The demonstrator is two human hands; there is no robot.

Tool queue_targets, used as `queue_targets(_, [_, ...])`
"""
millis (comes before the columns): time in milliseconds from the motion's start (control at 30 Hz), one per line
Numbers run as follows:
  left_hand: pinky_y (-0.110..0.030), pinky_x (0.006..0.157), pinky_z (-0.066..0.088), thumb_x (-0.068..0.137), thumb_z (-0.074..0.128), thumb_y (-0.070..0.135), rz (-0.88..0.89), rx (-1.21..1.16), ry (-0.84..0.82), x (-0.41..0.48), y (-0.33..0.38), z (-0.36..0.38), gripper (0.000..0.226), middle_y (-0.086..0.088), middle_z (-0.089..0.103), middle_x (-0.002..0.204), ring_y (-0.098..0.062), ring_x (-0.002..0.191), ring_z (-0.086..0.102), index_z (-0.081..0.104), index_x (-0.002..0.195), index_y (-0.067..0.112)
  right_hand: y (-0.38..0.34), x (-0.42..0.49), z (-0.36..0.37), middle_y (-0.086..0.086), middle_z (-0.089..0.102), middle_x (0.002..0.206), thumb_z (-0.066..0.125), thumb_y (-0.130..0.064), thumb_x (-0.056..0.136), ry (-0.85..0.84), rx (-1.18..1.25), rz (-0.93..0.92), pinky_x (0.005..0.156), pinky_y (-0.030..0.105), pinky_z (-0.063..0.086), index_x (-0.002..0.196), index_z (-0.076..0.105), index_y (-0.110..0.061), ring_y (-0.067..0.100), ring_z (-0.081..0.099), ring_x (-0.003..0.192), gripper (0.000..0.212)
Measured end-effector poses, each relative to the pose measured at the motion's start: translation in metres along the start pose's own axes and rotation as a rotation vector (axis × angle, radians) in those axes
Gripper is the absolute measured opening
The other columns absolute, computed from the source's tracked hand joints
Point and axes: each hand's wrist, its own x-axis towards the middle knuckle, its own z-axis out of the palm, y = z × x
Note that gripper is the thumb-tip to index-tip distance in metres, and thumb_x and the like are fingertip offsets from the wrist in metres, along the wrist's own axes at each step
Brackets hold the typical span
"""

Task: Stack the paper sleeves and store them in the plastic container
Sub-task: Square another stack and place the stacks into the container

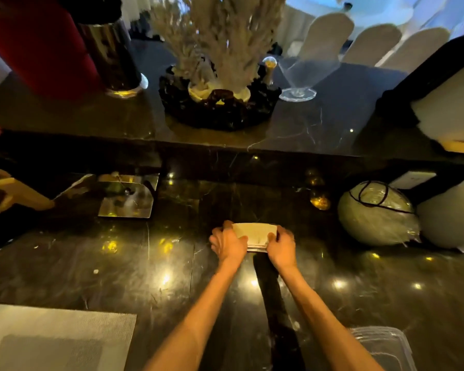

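Paper sleeves [255,235] sit stacked on the bench [145,263], well beyond the container [383,344]. Left hand [227,243] and right hand [280,249] each grip an end; square the edges before lifting.

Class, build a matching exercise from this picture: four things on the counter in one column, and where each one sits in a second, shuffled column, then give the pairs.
Things
1. paper sleeves
2. plastic container
3. grey mat
4. glass

Places
A. near left corner
B. upper shelf, right of the dried plants
C. between both hands
D. near right edge

Pairs: 1-C, 2-D, 3-A, 4-B
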Motion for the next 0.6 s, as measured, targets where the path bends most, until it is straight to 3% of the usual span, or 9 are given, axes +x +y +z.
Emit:
queue_targets(167, [-0.046,0.102,0.045,0.078,0.065,-0.002,-0.049,-0.22,-0.01,0.008,-0.004,0.0,0.056,-0.018,0.045,0.13,-0.038,0.122,0.046,0.043,0.125,0.018,0.006,0.009,0.0,0.021,0.063,0.129,0.052,-0.001,0.096,-0.089,0.183,0.035,0.103,0.049,0.05,0.135,0.053,-0.001,0.034,0.061,0.119,0.039])
queue_targets(300, [-0.036,0.1,0.045,0.073,0.071,-0.004,-0.117,-0.274,-0.069,0.014,-0.006,0.0,0.065,-0.016,0.039,0.134,-0.035,0.126,0.044,0.047,0.13,0.018,0.009,0.013,-0.008,0.016,0.057,0.134,0.051,0.007,0.092,-0.189,0.305,0.084,0.1,0.039,0.052,0.142,0.044,-0.007,0.025,0.06,0.114,0.053])
queue_targets(367, [-0.025,0.097,0.047,0.071,0.073,-0.005,0.007,-0.291,-0.069,0.012,-0.011,0.001,0.06,-0.01,0.04,0.127,-0.031,0.123,0.048,0.055,0.123,0.017,0.015,0.012,-0.01,0.013,0.051,0.136,0.052,0.006,0.092,-0.198,0.282,0.021,0.103,0.039,0.051,0.139,0.048,-0.016,0.022,0.058,0.116,0.052])
queue_targets(433, [-0.006,0.089,0.043,0.071,0.073,-0.007,0.219,-0.331,-0.005,0.007,-0.018,0.001,0.056,-0.002,0.038,0.121,-0.024,0.116,0.051,0.057,0.12,0.016,0.023,0.008,-0.011,0.003,0.042,0.133,0.054,0.004,0.092,-0.128,0.262,-0.153,0.109,0.036,0.046,0.133,0.051,-0.02,0.019,0.055,0.118,0.048])
queue_targets(467, [-0.004,0.09,0.042,0.073,0.072,-0.008,0.318,-0.344,0.035,0.004,-0.021,0.001,0.053,-0.001,0.038,0.121,-0.02,0.115,0.051,0.057,0.12,0.014,0.026,0.006,-0.009,-0.001,0.039,0.131,0.054,0.005,0.092,-0.089,0.259,-0.257,0.11,0.033,0.043,0.132,0.05,-0.019,0.019,0.054,0.12,0.047])
queue_targets(600, [-0.028,0.103,0.045,0.087,0.062,0.0,0.468,-0.258,0.081,-0.004,-0.04,0.009,0.041,-0.002,0.049,0.121,-0.016,0.115,0.053,0.054,0.126,0.007,0.049,-0.002,0.009,-0.002,0.051,0.132,0.052,-0.006,0.096,0.018,0.124,-0.425,0.108,0.036,0.044,0.136,0.046,-0.022,0.016,0.052,0.125,0.043])
